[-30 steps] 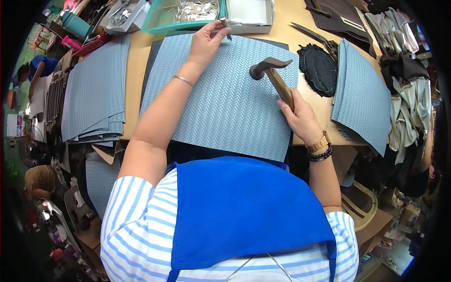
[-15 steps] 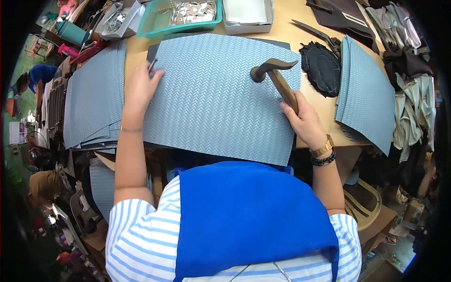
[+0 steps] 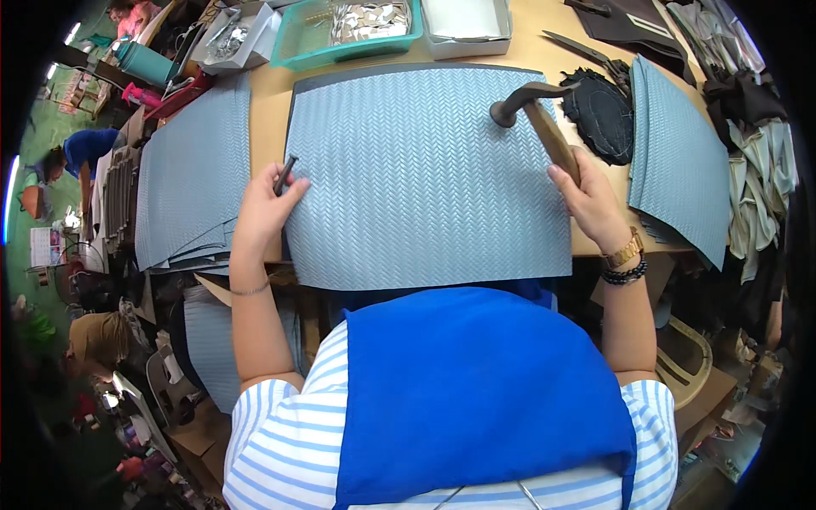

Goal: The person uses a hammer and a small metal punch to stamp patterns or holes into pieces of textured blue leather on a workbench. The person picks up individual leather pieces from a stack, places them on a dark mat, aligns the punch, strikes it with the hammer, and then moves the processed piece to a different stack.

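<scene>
A light blue herringbone-textured sheet (image 3: 425, 178) lies in front of me over darker material at the table's edge. My left hand (image 3: 265, 208) is at the sheet's left edge, fingers closed on a short dark metal punch (image 3: 286, 170). My right hand (image 3: 593, 204) grips the wooden handle of a hammer (image 3: 551, 136) at the sheet's right side; its dark head is over the upper right part of the sheet, and whether it touches is hard to tell. A black oval fabric piece (image 3: 595, 119) and dark scissors (image 3: 578, 51) lie beside it.
Stacks of blue sheets (image 3: 187, 178) (image 3: 676, 161) flank me on the table (image 3: 357, 66). A teal basket (image 3: 297, 38), white boxes (image 3: 466, 42) and dark material (image 3: 637, 34) line the back. Grey cloth (image 3: 756, 204) is piled at right. Co-workers (image 3: 89, 153) work at left.
My left hand has come down from the back of the sheet to its left edge with the punch. My right hand and the hammer have shifted slightly rightward.
</scene>
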Motion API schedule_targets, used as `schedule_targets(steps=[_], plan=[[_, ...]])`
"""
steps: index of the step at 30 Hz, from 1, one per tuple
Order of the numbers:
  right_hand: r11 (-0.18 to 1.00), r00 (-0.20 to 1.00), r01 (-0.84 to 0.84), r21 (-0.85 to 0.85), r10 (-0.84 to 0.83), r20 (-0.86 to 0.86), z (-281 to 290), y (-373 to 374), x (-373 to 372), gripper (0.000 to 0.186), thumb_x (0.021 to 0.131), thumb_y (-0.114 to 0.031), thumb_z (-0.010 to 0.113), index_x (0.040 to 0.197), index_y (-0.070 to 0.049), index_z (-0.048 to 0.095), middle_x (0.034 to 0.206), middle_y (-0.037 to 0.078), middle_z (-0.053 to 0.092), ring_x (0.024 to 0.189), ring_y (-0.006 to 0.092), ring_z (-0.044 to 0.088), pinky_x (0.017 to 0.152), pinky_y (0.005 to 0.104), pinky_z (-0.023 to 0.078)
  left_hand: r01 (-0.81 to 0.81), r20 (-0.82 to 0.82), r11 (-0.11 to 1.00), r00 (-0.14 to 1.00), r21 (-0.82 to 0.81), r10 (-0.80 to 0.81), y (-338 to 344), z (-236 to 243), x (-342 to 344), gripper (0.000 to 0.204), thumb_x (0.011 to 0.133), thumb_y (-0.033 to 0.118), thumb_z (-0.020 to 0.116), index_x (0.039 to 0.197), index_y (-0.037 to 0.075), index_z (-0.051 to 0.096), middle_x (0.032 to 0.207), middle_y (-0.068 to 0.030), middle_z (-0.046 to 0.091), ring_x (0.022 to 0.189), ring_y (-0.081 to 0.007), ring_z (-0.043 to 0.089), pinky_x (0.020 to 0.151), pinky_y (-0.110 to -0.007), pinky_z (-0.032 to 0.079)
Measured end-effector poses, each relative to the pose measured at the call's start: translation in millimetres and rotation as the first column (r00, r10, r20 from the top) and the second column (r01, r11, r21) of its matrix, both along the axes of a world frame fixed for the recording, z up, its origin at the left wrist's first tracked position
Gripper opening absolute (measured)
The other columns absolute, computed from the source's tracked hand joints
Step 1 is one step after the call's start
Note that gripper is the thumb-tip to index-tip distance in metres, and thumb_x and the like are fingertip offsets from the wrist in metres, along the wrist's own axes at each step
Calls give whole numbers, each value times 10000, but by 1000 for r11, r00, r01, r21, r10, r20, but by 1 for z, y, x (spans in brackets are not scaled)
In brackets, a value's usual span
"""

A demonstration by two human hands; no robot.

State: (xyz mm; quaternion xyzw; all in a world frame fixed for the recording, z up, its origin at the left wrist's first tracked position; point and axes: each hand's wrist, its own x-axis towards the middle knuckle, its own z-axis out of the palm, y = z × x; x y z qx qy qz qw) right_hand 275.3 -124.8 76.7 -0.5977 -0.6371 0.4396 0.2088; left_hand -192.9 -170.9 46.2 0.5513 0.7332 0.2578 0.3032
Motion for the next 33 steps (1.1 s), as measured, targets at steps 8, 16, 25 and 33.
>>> schedule_targets(steps=[8, 16, 25, 33], plan=[[982, 991, -79, 172, 59, 120, -19, -10, -12, 296, 990, -212, 616, 1176, 4, 536, 809, 190, 642, 709, 336, 635, 675, 417, 497, 38, 49, 931, 997, 363, -60, 53, 3, 35, 300, 898, 215, 758, 1068, -8, 652, 958, -62, 696, 855, -130, 610, 783, -271, 493], [964, 994, -40, 263, 11, 111, -23, -13, -17, 323, 979, -223, 624, 1188, 6, 534, 814, 224, 643, 742, 386, 651, 682, 445, 499, 380, -236, 834, 922, 400, -307, 170, -34, 122, 179, 898, 138, 692, 1060, 72, 653, 978, -173, 731, 921, -348, 702, 800, -419, 536], [974, 995, -16, 226, -8, 103, -19, -12, -17, 317, 977, -227, 627, 1182, 3, 552, 778, 205, 642, 708, 367, 649, 657, 437, 492, 212, 2, 856, 970, 472, -242, 169, -37, 130, 118, 931, 130, 701, 961, 35, 637, 933, -47, 754, 811, -92, 647, 727, -280, 504], [962, 994, -14, 272, -15, 104, -24, -12, -18, 305, 977, -225, 634, 1177, -7, 559, 765, 183, 643, 684, 320, 653, 639, 408, 492, 229, -68, 867, 973, 442, -223, 172, -39, 126, 196, 906, 216, 725, 967, 54, 636, 874, -74, 734, 770, -206, 673, 720, -344, 522]])
